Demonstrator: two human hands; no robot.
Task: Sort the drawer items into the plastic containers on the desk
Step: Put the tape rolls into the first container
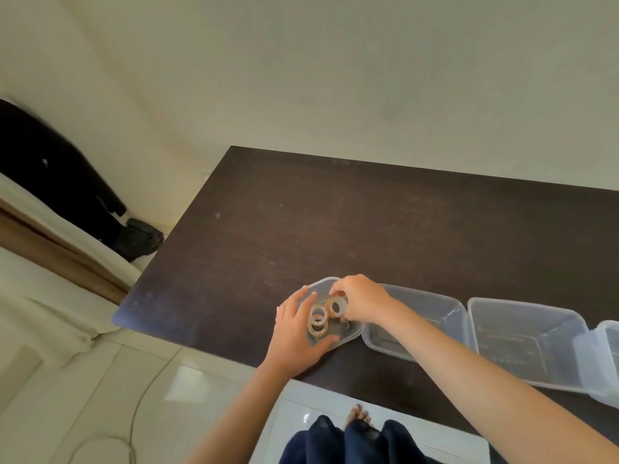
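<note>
A row of clear plastic containers stands along the near edge of the dark desk (pixel 335 212). The leftmost container (pixel 323 283) holds rolls of clear tape. My left hand (pixel 296 333) lies over its left side, fingers curled around two stacked tape rolls (pixel 318 321). My right hand (pixel 358 299) reaches in from the right and pinches a third tape roll (pixel 336 306), which stands tilted on edge inside the same container. The second container (pixel 418 316) is partly hidden behind my right forearm. I cannot tell whether anything is in it.
A third clear container (pixel 522 343) and part of another (pixel 606 360) sit to the right. A black suitcase (pixel 67 182) stands on the floor at the left by the wall. A thin cable (pixel 140 406) lies on the pale tiled floor.
</note>
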